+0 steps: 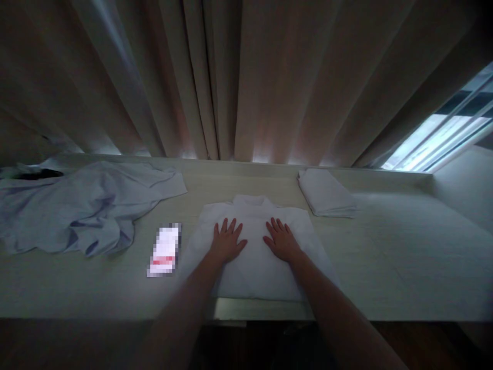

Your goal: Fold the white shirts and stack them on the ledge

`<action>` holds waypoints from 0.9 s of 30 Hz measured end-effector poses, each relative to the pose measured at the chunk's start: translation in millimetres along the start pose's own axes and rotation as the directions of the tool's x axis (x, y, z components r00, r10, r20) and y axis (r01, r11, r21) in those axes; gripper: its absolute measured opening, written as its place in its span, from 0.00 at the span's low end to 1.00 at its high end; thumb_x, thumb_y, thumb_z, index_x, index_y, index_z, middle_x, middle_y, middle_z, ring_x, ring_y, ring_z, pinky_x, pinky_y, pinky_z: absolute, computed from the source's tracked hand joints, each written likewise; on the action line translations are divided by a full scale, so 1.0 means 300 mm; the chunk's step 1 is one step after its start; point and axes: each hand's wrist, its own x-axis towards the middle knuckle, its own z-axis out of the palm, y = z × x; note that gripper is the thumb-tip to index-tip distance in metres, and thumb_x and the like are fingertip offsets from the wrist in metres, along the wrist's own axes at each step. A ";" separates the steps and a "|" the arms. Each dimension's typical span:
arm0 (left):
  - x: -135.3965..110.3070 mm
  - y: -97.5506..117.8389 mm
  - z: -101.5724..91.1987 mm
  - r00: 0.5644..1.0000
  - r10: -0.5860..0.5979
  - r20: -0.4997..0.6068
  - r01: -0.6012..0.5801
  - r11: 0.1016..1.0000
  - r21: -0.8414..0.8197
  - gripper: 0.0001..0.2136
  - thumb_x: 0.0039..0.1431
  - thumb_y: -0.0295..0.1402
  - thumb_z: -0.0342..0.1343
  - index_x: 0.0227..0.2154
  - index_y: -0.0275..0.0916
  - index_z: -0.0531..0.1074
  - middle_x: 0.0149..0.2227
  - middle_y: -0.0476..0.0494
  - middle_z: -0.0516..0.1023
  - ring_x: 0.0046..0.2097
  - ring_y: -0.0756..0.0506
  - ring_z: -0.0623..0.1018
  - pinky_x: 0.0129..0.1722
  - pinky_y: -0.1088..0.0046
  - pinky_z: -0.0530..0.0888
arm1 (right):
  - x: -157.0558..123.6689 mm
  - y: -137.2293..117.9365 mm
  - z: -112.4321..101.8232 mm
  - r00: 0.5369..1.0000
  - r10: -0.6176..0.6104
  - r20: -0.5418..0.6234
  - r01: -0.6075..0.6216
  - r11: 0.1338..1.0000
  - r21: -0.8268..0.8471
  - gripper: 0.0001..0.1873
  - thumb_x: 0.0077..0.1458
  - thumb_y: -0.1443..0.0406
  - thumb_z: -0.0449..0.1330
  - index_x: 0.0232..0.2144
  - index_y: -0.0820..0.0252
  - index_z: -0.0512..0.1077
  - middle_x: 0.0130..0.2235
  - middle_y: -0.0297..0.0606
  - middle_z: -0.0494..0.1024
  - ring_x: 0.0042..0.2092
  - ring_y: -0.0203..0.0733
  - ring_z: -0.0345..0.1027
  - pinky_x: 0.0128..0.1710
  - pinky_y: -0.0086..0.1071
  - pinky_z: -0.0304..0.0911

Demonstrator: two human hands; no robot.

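A white collared shirt (254, 272) lies folded in at the sides on the table in front of me, its collar (252, 200) pointing away. My left hand (227, 242) rests flat on the shirt's left half, fingers spread. On the right half, my right hand (282, 240) lies palm down, also with fingers apart. Neither hand grips the cloth. Between the two hands the fabric looks fairly smooth. The shirt's lower edge runs close to the table's front edge.
A crumpled white garment (96, 205) spreads over the left of the pale table (404, 267). Nearer me is a phone-shaped object with a pixelated face (165, 250). A folded white cloth (327, 192) sits at the back right. Curtains (277, 82) hang behind; a window (442, 133) shows at right.
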 end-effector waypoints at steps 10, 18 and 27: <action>0.007 -0.206 -0.031 0.993 -0.121 -0.003 0.121 0.989 0.089 0.32 0.55 0.55 0.31 0.60 0.46 0.47 0.64 0.45 0.42 0.62 0.34 0.41 0.56 0.47 0.42 | 0.004 0.176 0.016 0.995 0.097 0.004 -0.097 0.995 -0.027 0.34 0.57 0.48 0.34 0.61 0.56 0.46 0.64 0.39 0.38 0.63 0.49 0.27 0.58 0.48 0.28; 0.115 -0.193 -0.066 0.991 -0.108 -0.077 0.117 0.984 0.135 0.30 0.58 0.51 0.33 0.60 0.41 0.47 0.63 0.36 0.44 0.62 0.32 0.44 0.56 0.49 0.42 | 0.063 0.287 -0.034 0.977 0.195 -0.089 -0.201 0.978 -0.057 0.36 0.57 0.49 0.34 0.61 0.65 0.46 0.63 0.48 0.40 0.62 0.53 0.29 0.57 0.50 0.34; 0.184 -0.178 -0.007 0.994 -0.107 -0.011 0.107 0.992 0.073 0.31 0.56 0.55 0.29 0.60 0.48 0.46 0.64 0.45 0.42 0.62 0.33 0.39 0.55 0.45 0.42 | 0.147 0.262 0.018 0.993 0.119 -0.028 -0.121 0.989 -0.082 0.33 0.58 0.49 0.34 0.61 0.57 0.44 0.64 0.39 0.37 0.63 0.51 0.26 0.57 0.51 0.32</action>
